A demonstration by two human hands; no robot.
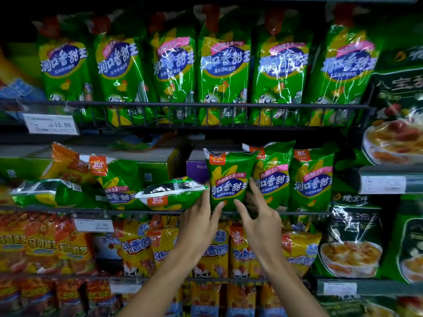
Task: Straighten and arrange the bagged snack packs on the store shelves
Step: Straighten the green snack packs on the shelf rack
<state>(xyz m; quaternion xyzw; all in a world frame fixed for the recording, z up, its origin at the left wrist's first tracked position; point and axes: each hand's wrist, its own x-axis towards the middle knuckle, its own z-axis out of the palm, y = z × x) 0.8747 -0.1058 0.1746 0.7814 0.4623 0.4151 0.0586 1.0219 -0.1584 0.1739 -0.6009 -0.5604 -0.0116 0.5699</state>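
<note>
On the middle shelf a green snack pack (229, 177) stands upright between my hands. My left hand (201, 218) presses its lower left edge, thumb on the front; my right hand (258, 213) touches its lower right side with fingers spread. Two more upright green packs (311, 179) stand to its right. To its left a green pack (171, 193) lies on its side, and another (119, 181) leans crookedly. Further left a pack (50, 193) lies flat.
The upper shelf holds a row of tall green packs (224, 72) behind a wire rail (206, 105). Yellow and orange packs (137, 250) fill the lower shelves. Dark green packs (357, 236) stand at the right. A purple box (196, 170) and a price tag (51, 124) are visible.
</note>
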